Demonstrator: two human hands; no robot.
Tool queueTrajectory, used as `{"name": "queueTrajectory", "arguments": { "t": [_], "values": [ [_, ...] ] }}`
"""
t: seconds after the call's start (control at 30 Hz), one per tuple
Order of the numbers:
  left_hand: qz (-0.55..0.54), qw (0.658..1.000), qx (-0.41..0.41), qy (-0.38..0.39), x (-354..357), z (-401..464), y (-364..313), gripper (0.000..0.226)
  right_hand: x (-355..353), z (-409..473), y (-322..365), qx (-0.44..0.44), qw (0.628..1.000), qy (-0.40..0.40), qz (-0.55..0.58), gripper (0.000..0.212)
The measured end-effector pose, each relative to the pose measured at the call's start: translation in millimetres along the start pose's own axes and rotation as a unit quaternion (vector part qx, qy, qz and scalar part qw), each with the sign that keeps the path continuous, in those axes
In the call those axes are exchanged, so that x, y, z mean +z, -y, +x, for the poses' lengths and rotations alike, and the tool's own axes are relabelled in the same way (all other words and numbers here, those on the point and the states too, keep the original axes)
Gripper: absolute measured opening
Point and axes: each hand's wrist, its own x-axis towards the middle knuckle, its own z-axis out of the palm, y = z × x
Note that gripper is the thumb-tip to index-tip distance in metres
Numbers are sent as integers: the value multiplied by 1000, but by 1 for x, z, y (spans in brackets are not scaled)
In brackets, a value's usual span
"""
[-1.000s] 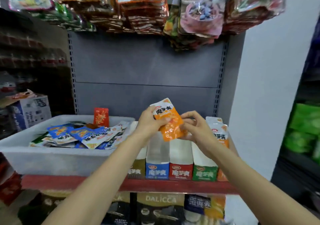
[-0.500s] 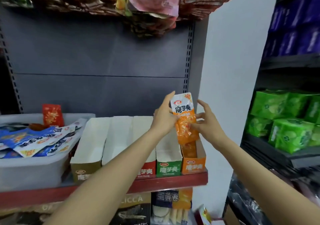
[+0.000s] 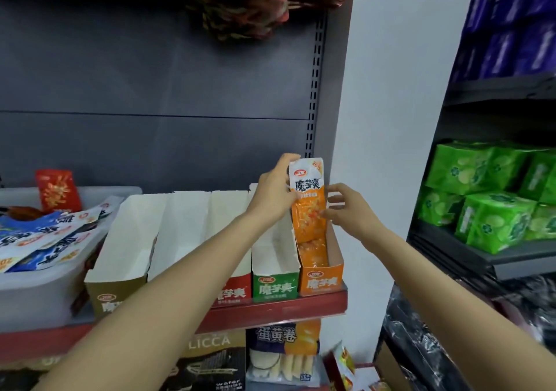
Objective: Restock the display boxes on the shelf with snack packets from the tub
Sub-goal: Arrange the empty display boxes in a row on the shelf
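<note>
A red shelf (image 3: 301, 308) runs along a grey back wall, with a white wall close on the right. A row of boxes stands on it, and the tub (image 3: 36, 288) of packets sits at the left end. The orange packet (image 3: 308, 201) stands upright in the orange box (image 3: 323, 280), the last one on the right. The left hand (image 3: 275, 193) grips its top left edge. The right hand (image 3: 346, 207) pinches its right side. The box sits near the shelf's right end, with the green box (image 3: 275, 285) touching its left side.
</note>
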Motion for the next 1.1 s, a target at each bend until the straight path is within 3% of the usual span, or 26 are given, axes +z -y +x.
{"name": "queueTrajectory", "arguments": {
  "t": [0.1,0.23,0.5,0.6,0.73,0.87,1.1],
  "values": [
    [79,997,5,25,7,-2,7,58,2,-1,-3,23,999,33,3,52],
    [246,969,9,6,12,2,14,38,2,0,-1,22,999,36,-32,52],
    [329,944,28,21,18,5,15,45,3,1,1,7,996,30,-87,47],
    [302,953,15,31,15,0,13,50,5,-1,4,-27,989,7,-144,47],
    [210,977,35,-24,-15,-19,6,35,15,-5,21,-125,970,-48,-202,40],
    [147,986,47,-65,-71,-54,11,22,48,-12,66,-195,967,12,-161,31],
    [140,972,-55,-183,-194,-90,62,12,157,-17,146,-258,954,118,-95,28]
  ]
}}
